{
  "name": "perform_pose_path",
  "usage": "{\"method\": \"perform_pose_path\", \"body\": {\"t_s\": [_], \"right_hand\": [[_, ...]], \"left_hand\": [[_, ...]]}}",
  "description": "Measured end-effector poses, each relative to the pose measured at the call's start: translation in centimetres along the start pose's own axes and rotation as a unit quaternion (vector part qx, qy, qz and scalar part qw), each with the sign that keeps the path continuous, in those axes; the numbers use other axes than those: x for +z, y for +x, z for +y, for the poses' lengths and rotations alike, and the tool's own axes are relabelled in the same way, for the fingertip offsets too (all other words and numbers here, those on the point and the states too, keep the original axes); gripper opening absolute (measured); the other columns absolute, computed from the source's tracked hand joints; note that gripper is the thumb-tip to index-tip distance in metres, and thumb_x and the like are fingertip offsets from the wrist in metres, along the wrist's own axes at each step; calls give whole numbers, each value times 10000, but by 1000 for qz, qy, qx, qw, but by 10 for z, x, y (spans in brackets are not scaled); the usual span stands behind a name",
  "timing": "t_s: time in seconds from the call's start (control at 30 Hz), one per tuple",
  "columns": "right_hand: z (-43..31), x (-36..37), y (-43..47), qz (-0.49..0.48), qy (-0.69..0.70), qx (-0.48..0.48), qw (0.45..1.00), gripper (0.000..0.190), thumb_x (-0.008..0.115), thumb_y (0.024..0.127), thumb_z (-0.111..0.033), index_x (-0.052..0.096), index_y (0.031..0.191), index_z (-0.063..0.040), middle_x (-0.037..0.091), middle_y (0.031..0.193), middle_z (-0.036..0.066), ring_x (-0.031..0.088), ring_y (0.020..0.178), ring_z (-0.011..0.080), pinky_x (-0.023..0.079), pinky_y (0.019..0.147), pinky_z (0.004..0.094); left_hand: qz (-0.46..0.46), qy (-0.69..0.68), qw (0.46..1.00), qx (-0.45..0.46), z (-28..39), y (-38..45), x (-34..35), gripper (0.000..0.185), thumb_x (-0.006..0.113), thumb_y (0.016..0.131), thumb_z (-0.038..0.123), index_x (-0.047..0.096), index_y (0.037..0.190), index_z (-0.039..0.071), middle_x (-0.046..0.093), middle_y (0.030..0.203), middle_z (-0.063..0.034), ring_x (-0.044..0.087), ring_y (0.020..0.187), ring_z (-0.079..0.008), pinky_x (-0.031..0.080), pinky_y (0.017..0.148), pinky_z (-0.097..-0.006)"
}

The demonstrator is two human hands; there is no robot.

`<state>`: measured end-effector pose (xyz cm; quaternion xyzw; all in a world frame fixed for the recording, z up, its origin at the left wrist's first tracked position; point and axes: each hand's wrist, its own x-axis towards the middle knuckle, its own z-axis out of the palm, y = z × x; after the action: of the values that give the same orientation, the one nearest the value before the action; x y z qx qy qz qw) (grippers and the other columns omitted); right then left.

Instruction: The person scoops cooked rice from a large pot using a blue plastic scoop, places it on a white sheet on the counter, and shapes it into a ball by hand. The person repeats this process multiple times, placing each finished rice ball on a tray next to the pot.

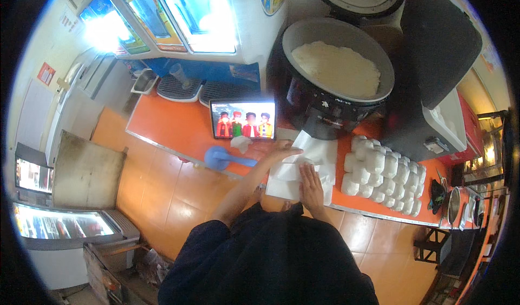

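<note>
White wrapping paper sheets point(300, 187) lie on the orange counter in front of me, with a folded part between my hands. My right hand point(310, 185) rests on the paper, its fingers extended and close together. At the upper left of the fold is my left hand point(282, 149), fingers pointing right over the paper; whether it pinches an edge is unclear. To the right stand stacked white wrapped bundles point(382, 173) in several rows. Behind the paper, a large open rice cooker point(337, 110) holds white cooked rice point(335, 67).
A blue rice scoop point(219, 158) lies at the counter's front edge, near a crumpled white cloth or tissue point(241, 143). A tablet point(243, 119) stands behind them, playing a video. An open dark-lidded box point(445, 122) stands right, near scissors point(440, 179). A drink dispenser point(248, 32) rises behind.
</note>
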<state>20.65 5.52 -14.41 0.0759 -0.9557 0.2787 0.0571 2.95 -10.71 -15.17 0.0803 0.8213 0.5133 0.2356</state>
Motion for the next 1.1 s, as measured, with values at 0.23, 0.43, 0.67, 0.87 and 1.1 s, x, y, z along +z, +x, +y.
{"method": "perform_pose_path", "body": {"t_s": [0.23, 0.43, 0.67, 0.87, 1.1], "right_hand": [[1, 1, 0, -8, -41, -2, 999, 719, 545, 933, -52, 321, 1613, -123, 294, 1679, 119, 263, 1554, 336, 280, 1242, 502], [2, 2, -3, 7, -50, -10, 999, 736, 567, 914, -54, 327, 1608, -109, 304, 1674, 119, 275, 1550, 330, 288, 1242, 491], [7, 4, -10, 29, -32, -39, 998, 649, 519, 947, -110, 372, 1575, -45, 395, 1607, 160, 346, 1506, 351, 307, 1228, 494], [7, 3, -9, 38, -30, -49, 998, 644, 525, 923, -77, 392, 1549, -6, 410, 1588, 186, 375, 1484, 365, 346, 1208, 491], [3, 0, -9, 46, -28, -52, 997, 634, 513, 915, -41, 404, 1538, 1, 424, 1571, 195, 397, 1460, 381, 358, 1197, 499]], "left_hand": [[-30, 266, 961, 64, -37, 24, -19, 488, 816, 721, 259, 728, 1116, -13, 718, 1110, -261, 701, 1046, -393, 551, 868, -472], [-161, 261, 947, 95, -4, 21, -39, 622, 832, 681, 308, 701, 1203, -3, 664, 1276, -284, 664, 1149, -410, 532, 976, -465], [-185, 295, 925, 152, 49, 50, 15, 535, 823, 673, 246, 745, 1163, 47, 722, 1165, -254, 690, 1123, -366, 538, 992, -425], [-268, 299, 882, 246, 24, 34, -16, 421, 732, 703, 93, 769, 1122, 59, 743, 1148, -176, 702, 1085, -355, 551, 963, -406], [-184, 328, 896, 237, 31, 35, 0, 295, 709, 783, 182, 776, 1041, 55, 752, 1040, -170, 704, 1057, -359, 551, 932, -452]]}}
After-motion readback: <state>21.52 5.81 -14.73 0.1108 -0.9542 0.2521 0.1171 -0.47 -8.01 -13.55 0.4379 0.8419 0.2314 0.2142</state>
